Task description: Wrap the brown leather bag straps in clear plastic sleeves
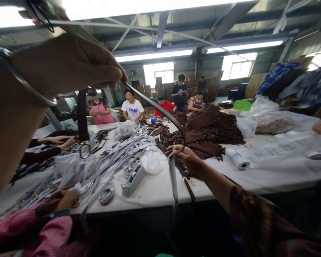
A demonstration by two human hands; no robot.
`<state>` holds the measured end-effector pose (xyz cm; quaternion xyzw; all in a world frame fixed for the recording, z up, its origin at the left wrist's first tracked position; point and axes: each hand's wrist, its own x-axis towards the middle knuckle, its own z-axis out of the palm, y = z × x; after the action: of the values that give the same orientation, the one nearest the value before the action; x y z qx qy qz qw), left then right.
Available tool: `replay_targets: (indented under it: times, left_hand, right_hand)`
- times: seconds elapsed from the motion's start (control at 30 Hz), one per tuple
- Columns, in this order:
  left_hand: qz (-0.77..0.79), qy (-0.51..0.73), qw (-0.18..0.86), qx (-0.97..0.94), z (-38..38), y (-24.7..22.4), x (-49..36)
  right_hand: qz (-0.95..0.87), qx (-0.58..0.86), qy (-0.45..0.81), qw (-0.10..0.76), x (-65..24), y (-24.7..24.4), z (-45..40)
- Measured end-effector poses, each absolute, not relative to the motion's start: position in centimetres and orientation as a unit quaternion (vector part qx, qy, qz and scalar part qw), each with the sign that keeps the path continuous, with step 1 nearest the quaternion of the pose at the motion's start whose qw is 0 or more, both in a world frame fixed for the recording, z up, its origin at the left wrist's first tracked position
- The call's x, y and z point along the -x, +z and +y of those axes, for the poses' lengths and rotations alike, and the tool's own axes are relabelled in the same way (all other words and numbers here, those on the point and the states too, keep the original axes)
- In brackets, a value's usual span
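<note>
My left hand [77,64], raised close to the camera, pinches a dark brown strap [160,107]. One end of the strap hangs below that hand with a metal buckle [85,150]. From the left fingers the strap curves down to my right hand [180,153], whose fingers are closed round it over the table. A light grey strip [172,178] dangles from the right fingers past the table edge. Beneath lie a heap of brown straps [198,141] with metal clasps and a bundle of grey-wrapped strips [117,153].
A grey tape dispenser [133,180] and a tape roll [106,193] sit near the front edge of the white table [155,196]. A plastic film roll [238,160] lies right. A co-worker's hands [61,200] are at the left; several people work across the table.
</note>
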<state>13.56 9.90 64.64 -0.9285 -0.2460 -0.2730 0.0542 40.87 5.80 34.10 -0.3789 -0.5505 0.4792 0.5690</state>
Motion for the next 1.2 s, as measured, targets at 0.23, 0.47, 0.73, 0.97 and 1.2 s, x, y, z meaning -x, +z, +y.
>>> replay_targets:
  times: [0.23, 0.47, 0.73, 0.97, 1.2]
  left_hand:
    - [-0.219, -0.182, 0.065, 0.956, 10.9, 63.6, -14.8]
    - [-0.221, -0.134, 0.043, 0.965, 11.5, 63.6, -12.9]
    - [-0.137, -0.080, -0.073, 0.985, 10.4, 56.8, -16.0]
    - [-0.111, -0.094, -0.187, 0.972, 8.0, 44.6, -17.7]
    - [-0.252, -0.079, -0.277, 0.924, 8.6, 39.4, -10.6]
  right_hand:
    - [-0.544, 0.411, 0.455, 0.572, -41.6, 37.0, 6.1]
    - [-0.585, 0.432, 0.421, 0.543, -41.8, 36.0, 5.5]
    - [-0.621, 0.373, 0.424, 0.544, -38.0, 38.5, 4.7]
    - [-0.554, 0.363, 0.527, 0.533, -34.9, 33.8, 3.1]
    - [-0.419, 0.529, 0.527, 0.516, -36.5, 29.3, 0.9]
